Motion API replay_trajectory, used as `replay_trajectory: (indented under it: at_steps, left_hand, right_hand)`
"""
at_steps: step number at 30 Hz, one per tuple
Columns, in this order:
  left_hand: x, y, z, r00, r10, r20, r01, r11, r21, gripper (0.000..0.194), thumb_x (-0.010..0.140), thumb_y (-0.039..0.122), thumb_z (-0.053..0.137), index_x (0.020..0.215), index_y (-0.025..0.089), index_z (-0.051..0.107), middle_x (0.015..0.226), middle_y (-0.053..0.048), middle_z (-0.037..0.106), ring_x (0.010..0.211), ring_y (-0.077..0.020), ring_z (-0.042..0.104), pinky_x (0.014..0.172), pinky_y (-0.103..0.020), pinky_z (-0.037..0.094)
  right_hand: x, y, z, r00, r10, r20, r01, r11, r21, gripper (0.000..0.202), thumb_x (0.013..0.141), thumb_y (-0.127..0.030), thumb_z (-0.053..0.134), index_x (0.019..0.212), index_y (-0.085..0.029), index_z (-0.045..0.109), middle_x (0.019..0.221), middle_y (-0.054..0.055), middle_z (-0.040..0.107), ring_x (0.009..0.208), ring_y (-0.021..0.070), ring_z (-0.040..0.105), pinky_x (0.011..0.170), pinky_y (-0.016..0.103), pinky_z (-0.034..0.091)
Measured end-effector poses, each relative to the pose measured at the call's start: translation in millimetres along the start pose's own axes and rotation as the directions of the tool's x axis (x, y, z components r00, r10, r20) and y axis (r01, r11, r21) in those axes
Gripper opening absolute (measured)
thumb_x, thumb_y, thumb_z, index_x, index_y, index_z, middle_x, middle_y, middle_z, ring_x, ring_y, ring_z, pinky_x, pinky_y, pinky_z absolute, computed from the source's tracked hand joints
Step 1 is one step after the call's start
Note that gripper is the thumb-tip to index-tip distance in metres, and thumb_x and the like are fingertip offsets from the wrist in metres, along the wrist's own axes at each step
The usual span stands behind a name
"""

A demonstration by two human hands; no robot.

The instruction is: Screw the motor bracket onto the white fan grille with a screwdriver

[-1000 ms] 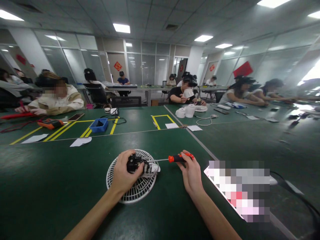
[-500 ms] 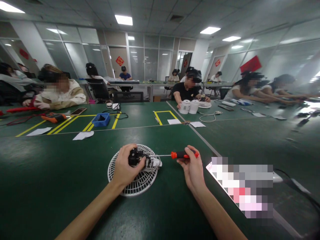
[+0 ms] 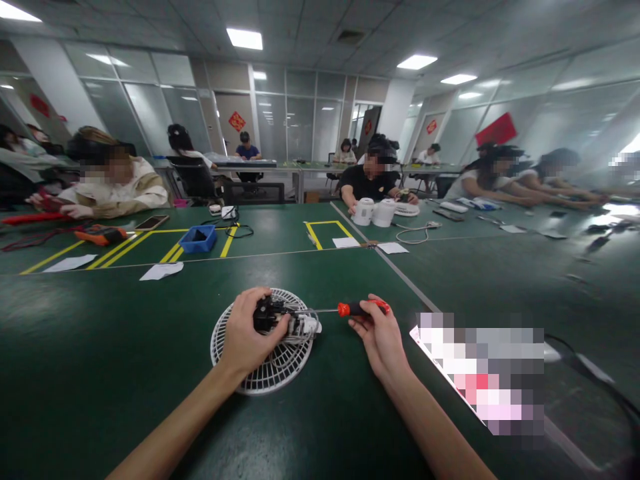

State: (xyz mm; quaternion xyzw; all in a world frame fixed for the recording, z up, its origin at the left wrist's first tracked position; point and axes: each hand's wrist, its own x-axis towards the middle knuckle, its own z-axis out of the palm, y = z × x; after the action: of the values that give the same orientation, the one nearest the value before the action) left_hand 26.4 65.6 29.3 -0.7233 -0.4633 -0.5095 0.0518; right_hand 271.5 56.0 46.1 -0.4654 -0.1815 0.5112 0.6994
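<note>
One screwdriver (image 3: 344, 309) points left, long axis crosswise.

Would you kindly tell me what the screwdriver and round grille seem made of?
Screwdriver handle: likely plastic, perhaps with rubber, given its bright red and dull black sections. Shaft: probably metal, being thin, grey and shiny. Round grille: apparently matte white plastic, judging by its even, moulded-looking ribs; painted metal is possible.
</note>
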Motion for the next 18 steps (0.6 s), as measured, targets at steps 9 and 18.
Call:
replay_trajectory:
  at_steps: [9,18]
  left_hand:
    - [0.9,-0.9,0.1,1.000,-0.002,0.004,0.002,1.000,-0.004,0.041,0.084,0.032,0.073,0.119,0.021,0.056,0.115,-0.009,0.065,0.107,-0.0259,0.064,0.095,-0.044,0.055]
    - [0.2,0.4,-0.3,1.000,0.001,0.000,-0.001,1.000,-0.013,0.043,0.082,0.029,0.072,0.120,0.021,0.056,0.115,-0.009,0.065,0.107,-0.0261,0.064,0.096,-0.044,0.055]
  right_hand:
    - [3.6,-3.8,-4.2,0.998,0.000,0.062,-0.002,1.000,0.027,0.041,0.060,-0.022,0.078,0.099,-0.023,0.064,0.082,-0.004,0.066,0.076,0.0155,0.065,0.071,0.029,0.058]
    - [-0.1,-1.9,-1.5,0.999,0.026,0.036,-0.025,0.999,-0.043,0.052,0.063,-0.039,0.085,0.106,-0.028,0.058,0.075,-0.006,0.061,0.065,0.0149,0.060,0.056,0.025,0.052]
